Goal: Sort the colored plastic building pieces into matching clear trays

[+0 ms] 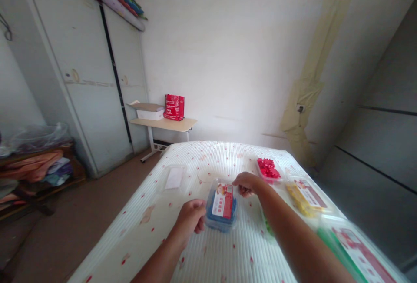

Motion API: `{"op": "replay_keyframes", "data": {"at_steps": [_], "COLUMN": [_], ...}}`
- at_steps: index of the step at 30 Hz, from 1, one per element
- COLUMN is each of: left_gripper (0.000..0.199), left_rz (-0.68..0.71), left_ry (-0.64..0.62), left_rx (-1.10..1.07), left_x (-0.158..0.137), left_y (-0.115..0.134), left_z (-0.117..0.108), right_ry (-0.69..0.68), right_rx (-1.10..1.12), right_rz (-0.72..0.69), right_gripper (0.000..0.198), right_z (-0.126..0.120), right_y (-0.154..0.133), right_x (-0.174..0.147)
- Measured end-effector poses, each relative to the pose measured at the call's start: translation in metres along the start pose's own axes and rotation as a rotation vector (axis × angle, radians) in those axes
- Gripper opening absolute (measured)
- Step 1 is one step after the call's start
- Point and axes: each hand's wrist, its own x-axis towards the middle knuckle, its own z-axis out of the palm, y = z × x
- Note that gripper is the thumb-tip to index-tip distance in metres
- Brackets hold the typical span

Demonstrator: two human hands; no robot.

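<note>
A clear lidded plastic box with blue pieces inside and a red-and-white label on its lid stands on the bed-like surface in front of me. My left hand is closed at the box's left side, its thumb against the edge. At the upper right corner, the curled fingers of my right hand pinch the rim of the box. Just right of it, a box with light green pieces is mostly hidden behind my right forearm. To the left lies a clear plastic lid with a white label.
An uncovered box of red pieces, a lidded box of yellow pieces and a lidded green one line the right side of the spotted cover. A small table holding a red bag stands behind.
</note>
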Motion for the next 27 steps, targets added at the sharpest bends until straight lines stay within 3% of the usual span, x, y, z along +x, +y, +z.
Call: {"op": "replay_keyframes", "data": {"at_steps": [3, 8, 13, 18, 27], "left_gripper": [0.038, 0.031, 0.031, 0.026, 0.025], "left_rz": [-0.016, 0.11, 0.119, 0.142, 0.252], "left_ry": [-0.007, 0.056, 0.073, 0.125, 0.246], "left_rx": [0.064, 0.191, 0.276, 0.327, 0.454], "left_x": [0.006, 0.03, 0.07, 0.097, 0.099], "left_y": [0.006, 0.024, 0.036, 0.032, 0.028], "left_z": [-0.004, -0.006, 0.01, 0.028, 0.034], "right_ry": [0.024, 0.073, 0.086, 0.07, 0.045], "right_rx": [0.041, 0.075, 0.076, 0.064, 0.024], "right_rz": [0.003, -0.03, -0.068, -0.101, -0.165], "right_gripper": [0.029, 0.029, 0.029, 0.027, 0.026], "right_z": [0.0, 0.003, 0.005, 0.003, 0.0], "right_y": [0.0, 0.002, 0.001, 0.002, 0.007], "right_x": [0.001, 0.003, 0.002, 0.001, 0.004]}}
